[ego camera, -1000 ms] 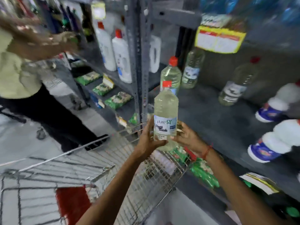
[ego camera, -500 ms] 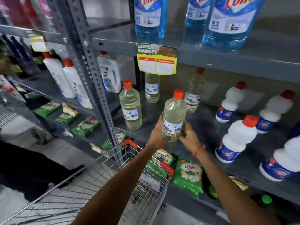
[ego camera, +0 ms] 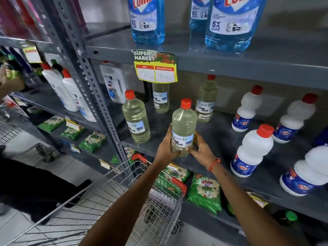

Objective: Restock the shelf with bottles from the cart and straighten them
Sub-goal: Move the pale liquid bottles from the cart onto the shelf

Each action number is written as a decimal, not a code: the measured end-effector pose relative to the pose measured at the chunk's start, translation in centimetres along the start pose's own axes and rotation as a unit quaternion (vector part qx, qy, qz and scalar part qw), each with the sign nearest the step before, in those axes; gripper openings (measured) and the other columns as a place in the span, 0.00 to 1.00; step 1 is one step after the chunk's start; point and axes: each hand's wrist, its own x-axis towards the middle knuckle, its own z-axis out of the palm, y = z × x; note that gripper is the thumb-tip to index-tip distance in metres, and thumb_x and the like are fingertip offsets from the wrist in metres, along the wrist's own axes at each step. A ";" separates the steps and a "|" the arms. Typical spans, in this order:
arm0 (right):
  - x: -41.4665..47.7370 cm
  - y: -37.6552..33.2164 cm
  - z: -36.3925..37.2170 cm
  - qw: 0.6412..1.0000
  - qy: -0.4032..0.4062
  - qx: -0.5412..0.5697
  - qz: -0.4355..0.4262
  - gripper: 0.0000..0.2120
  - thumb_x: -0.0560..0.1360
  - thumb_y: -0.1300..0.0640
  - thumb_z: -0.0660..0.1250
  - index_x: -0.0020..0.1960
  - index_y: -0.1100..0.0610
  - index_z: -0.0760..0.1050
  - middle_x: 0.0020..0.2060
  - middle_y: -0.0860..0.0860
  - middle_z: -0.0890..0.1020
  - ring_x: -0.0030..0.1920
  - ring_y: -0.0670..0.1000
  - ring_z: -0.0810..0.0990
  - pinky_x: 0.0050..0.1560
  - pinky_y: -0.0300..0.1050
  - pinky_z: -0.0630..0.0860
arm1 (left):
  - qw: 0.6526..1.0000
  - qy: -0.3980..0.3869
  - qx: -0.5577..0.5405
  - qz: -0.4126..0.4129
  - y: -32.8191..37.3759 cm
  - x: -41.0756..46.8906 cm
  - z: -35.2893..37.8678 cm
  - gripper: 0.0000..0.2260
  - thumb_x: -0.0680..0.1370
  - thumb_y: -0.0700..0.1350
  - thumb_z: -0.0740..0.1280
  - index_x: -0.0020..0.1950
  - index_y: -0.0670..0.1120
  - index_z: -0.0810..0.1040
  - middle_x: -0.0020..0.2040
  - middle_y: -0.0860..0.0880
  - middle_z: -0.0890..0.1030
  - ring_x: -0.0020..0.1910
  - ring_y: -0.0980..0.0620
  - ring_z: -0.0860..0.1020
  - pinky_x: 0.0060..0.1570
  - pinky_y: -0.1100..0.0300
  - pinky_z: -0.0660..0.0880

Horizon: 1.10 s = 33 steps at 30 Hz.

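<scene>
Both hands, L [ego camera: 166, 150] & R [ego camera: 201, 151], grip bottle [ego camera: 183, 126] upright btwn them, above shelf [ego camera: 221, 139] edge.

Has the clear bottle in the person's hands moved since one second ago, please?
Yes. The clear bottle, then out over the cart, is now up at the shelf's front edge, held by both hands.

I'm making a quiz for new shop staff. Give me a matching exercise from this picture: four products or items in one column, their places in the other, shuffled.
1. blue Colin bottles
2. held bottle
3. green Wheel packet
4. price tag

A. lower shelf, beside the cart
B. between both hands, at the middle shelf's front
C. top shelf
D. hanging from the top shelf's edge

Pairs: 1-C, 2-B, 3-A, 4-D
</scene>
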 end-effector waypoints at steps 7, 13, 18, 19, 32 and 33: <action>0.6 0.9 1.0 0.998 0.009 -0.033 0.053 0.35 0.70 0.69 0.66 0.74 0.56 0.59 0.66 0.57 0.76 0.65 0.56 0.75 0.68 0.56 0.71 | 0.993 -0.088 0.064 -0.050 -2.6 1.6 -2.1 0.34 0.64 0.42 0.79 0.68 0.44 0.69 0.64 0.43 0.78 0.62 0.45 0.76 0.63 0.52 0.73; 0.3 0.7 1.6 0.996 0.044 -0.027 0.072 0.32 0.71 0.69 0.65 0.73 0.56 0.62 0.65 0.56 0.76 0.65 0.55 0.75 0.68 0.54 0.71 | 0.993 -0.110 0.012 -0.051 -3.6 2.0 -2.0 0.29 0.64 0.37 0.78 0.63 0.40 0.74 0.59 0.41 0.81 0.58 0.48 0.80 0.60 0.54 0.75; -0.7 1.3 1.3 0.994 0.070 -0.020 0.080 0.32 0.71 0.70 0.65 0.73 0.57 0.63 0.67 0.56 0.75 0.66 0.54 0.74 0.69 0.54 0.70 | 0.994 -0.106 0.009 -0.030 -3.3 1.2 -1.2 0.27 0.63 0.40 0.79 0.61 0.41 0.76 0.56 0.44 0.83 0.52 0.54 0.80 0.49 0.72 0.73; -0.9 1.5 1.2 0.994 0.077 -0.018 0.080 0.31 0.71 0.70 0.65 0.72 0.58 0.63 0.67 0.56 0.75 0.66 0.54 0.74 0.69 0.53 0.70 | 0.994 -0.106 -0.001 -0.032 -3.2 0.9 -0.9 0.27 0.64 0.40 0.79 0.61 0.41 0.76 0.56 0.44 0.83 0.53 0.53 0.80 0.51 0.69 0.74; -1.8 1.7 1.3 0.989 0.111 -0.005 0.095 0.29 0.71 0.71 0.66 0.70 0.60 0.64 0.65 0.59 0.76 0.64 0.56 0.76 0.68 0.53 0.71 | 0.991 -0.122 -0.046 -0.031 -3.5 0.2 0.4 0.28 0.67 0.39 0.76 0.65 0.41 0.73 0.60 0.46 0.80 0.56 0.55 0.79 0.49 0.77 0.73; -1.8 1.7 1.3 0.989 0.116 -0.004 0.095 0.29 0.71 0.70 0.65 0.70 0.60 0.64 0.65 0.59 0.76 0.64 0.56 0.75 0.68 0.55 0.71 | 0.991 -0.122 -0.050 -0.034 -3.4 0.2 0.3 0.28 0.67 0.39 0.76 0.66 0.42 0.73 0.60 0.47 0.80 0.56 0.55 0.79 0.50 0.75 0.74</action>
